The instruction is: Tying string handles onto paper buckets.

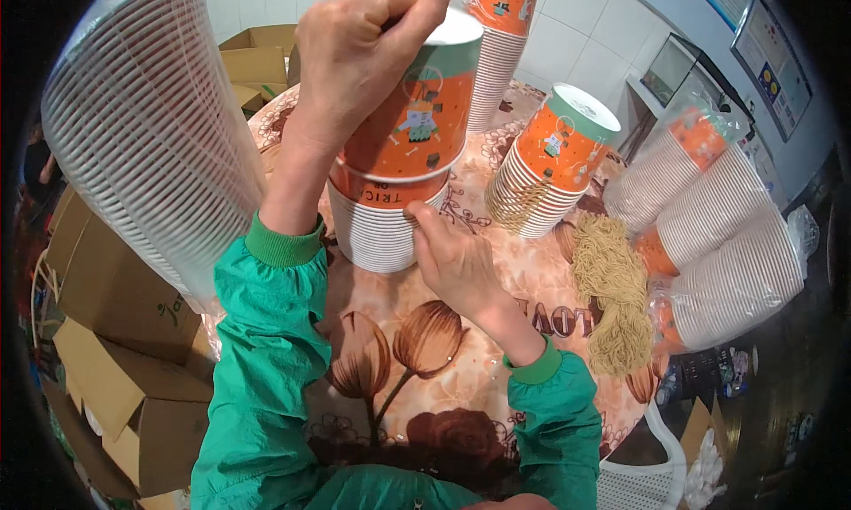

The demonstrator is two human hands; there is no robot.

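Upside-down orange and green paper buckets (424, 120) stand nested in a stack before me, white rims layered below. My left hand (368, 54) is raised in a fist beside the top bucket, thumb stretched to the right; whatever is in it is hidden. Lower down, at the right side of the stacked rims, my right hand (454, 260) is closed in a pinch. What its fingertips hold is too small to make out. To the right lies a bundle of tan string (610, 293). Loose tan strands hang on a second bucket stack (554, 155).
Tall plastic-wrapped buckets (146, 120) rise at the left, above open cardboard boxes (124, 306). More wrapped stacks (727, 244) lie along the right edge of the flowered tablecloth (496, 377). Another stack (498, 58) stands behind. A white chair (643, 483) is at lower right.
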